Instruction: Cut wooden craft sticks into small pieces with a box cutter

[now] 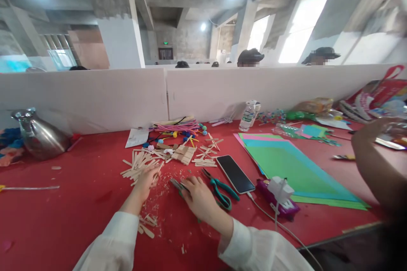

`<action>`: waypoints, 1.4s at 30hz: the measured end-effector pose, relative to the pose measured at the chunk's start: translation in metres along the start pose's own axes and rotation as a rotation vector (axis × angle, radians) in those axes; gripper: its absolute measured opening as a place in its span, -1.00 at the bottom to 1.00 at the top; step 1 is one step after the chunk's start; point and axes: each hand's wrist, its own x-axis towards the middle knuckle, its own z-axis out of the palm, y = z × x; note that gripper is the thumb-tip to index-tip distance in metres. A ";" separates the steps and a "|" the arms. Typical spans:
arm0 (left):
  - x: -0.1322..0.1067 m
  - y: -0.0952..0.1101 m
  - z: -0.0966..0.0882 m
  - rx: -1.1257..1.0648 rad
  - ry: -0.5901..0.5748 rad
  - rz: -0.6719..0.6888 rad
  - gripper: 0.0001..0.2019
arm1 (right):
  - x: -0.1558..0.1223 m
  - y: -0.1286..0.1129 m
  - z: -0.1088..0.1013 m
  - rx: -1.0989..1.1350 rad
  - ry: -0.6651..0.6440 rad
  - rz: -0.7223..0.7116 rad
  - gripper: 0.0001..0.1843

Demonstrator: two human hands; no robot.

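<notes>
My left hand [145,183] rests on the red table [79,203], its fingers closed on a wooden craft stick [158,170] at the edge of a pile of sticks [140,165]. My right hand [199,197] lies just right of it, fingers curled round a small plier-like tool [177,185] with green handles. Wood chips and cut stick pieces [146,224] litter the cloth between and below my hands. A second pair of green-handled pliers [219,189] lies beside my right hand.
A black phone [235,173], coloured paper sheets [286,165], a purple pack with a white charger [280,197], pipe cleaners [178,128], a water bottle [248,116] and a steel jug [38,135] stand around. Another person's arm [375,165] is at right. White partition [127,93] behind.
</notes>
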 end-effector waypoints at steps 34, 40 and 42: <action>-0.027 0.001 0.007 -0.012 0.027 0.261 -0.74 | -0.032 0.061 -0.007 -0.122 -0.283 0.160 -0.42; -0.034 0.016 0.007 0.054 -0.040 0.286 -0.67 | -0.030 0.081 -0.014 0.234 -0.221 0.163 -0.72; -0.038 0.022 0.007 0.077 -0.049 0.283 -0.68 | -0.032 0.084 -0.012 0.343 -0.212 0.174 -0.72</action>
